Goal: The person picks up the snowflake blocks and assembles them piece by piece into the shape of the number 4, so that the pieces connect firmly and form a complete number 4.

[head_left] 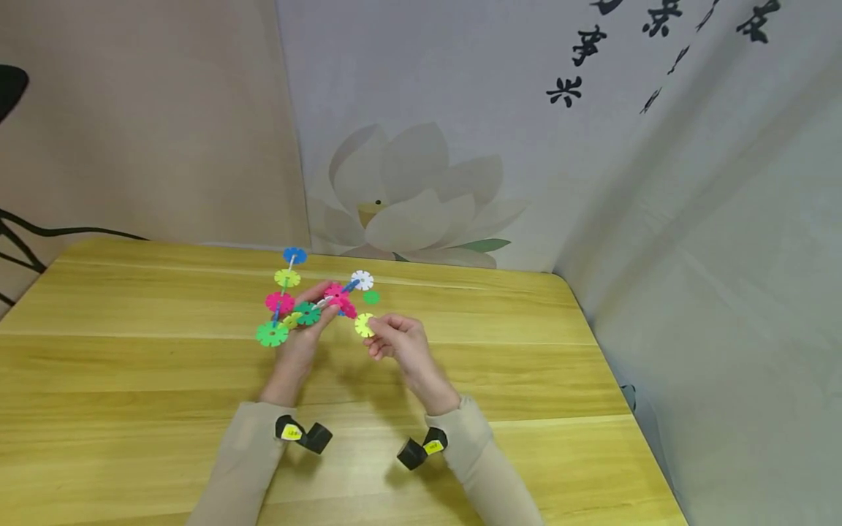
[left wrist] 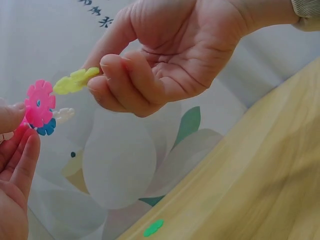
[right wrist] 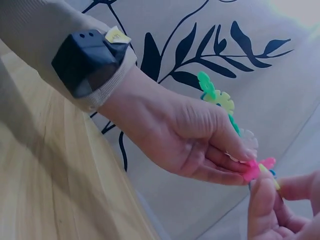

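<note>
A chain of notched, flower-shaped plastic discs, blue, yellow, pink, green and white, hangs together above the table. My left hand point(head_left: 299, 352) grips it near the pink disc point(left wrist: 40, 103), thumb on one side and fingers on the other. A green disc point(head_left: 272, 334) forms the chain's corner, and a blue disc point(head_left: 294, 256) tops its left branch. My right hand point(head_left: 409, 352) pinches a yellow disc point(head_left: 364, 326) between thumb and fingers. That disc's edge is right beside the pink disc; whether they interlock I cannot tell. A white disc point(head_left: 362, 280) sits at the chain's right end.
A loose green disc point(left wrist: 153, 228) lies on the wooden table point(head_left: 526, 365), beyond the hands. A printed curtain point(head_left: 421, 95) hangs behind the table's far edge. Black cable and thin legs point(head_left: 23, 252) stand at the far left.
</note>
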Demonstrator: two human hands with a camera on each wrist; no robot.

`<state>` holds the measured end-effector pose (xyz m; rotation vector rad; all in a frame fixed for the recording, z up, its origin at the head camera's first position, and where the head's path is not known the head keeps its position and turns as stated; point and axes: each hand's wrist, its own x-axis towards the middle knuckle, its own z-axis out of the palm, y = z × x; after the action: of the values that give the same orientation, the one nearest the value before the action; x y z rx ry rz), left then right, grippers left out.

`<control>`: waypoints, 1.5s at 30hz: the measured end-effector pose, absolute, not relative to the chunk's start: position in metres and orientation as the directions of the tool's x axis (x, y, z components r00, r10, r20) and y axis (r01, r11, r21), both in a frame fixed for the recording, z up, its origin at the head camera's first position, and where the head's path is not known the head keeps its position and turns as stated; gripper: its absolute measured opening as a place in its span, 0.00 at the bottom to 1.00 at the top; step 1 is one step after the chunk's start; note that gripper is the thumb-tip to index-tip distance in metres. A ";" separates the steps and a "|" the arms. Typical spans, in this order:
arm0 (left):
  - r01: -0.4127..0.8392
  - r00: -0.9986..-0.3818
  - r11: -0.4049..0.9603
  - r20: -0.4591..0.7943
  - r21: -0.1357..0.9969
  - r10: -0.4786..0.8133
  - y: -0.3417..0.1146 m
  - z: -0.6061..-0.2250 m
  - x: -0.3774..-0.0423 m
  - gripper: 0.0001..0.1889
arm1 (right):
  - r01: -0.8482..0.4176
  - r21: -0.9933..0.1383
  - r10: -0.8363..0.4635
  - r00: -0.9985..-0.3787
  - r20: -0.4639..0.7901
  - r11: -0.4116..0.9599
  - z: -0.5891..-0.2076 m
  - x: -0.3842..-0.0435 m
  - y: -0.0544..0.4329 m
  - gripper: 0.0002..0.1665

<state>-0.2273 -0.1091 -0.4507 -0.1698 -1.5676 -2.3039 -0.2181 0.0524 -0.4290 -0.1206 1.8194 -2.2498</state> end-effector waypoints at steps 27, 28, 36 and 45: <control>0.469 -0.883 -0.273 0.441 0.840 -0.162 -0.107 -0.452 -0.226 0.17 | 0.212 -0.876 -0.075 -0.977 -0.200 -0.432 -0.426 -0.201 0.022 0.15; 0.475 -0.880 -0.264 0.445 0.839 -0.167 -0.106 -0.453 -0.225 0.17 | 0.213 -0.873 -0.067 -0.977 -0.205 -0.438 -0.426 -0.201 0.021 0.15; 0.524 -0.851 -0.269 0.491 0.808 -0.184 -0.102 -0.456 -0.224 0.16 | 0.204 -0.864 -0.030 -0.976 -0.214 -0.460 -0.427 -0.201 0.017 0.15; 0.514 -0.858 -0.311 0.477 0.799 -0.190 -0.101 -0.451 -0.223 0.16 | 0.165 -0.894 -0.083 -0.986 -0.144 -0.416 -0.436 -0.204 0.020 0.13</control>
<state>-0.2227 -0.1006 -0.4512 -0.4111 -1.5023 -2.2001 -0.2036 0.0196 -0.4361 0.1157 1.6064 -2.5239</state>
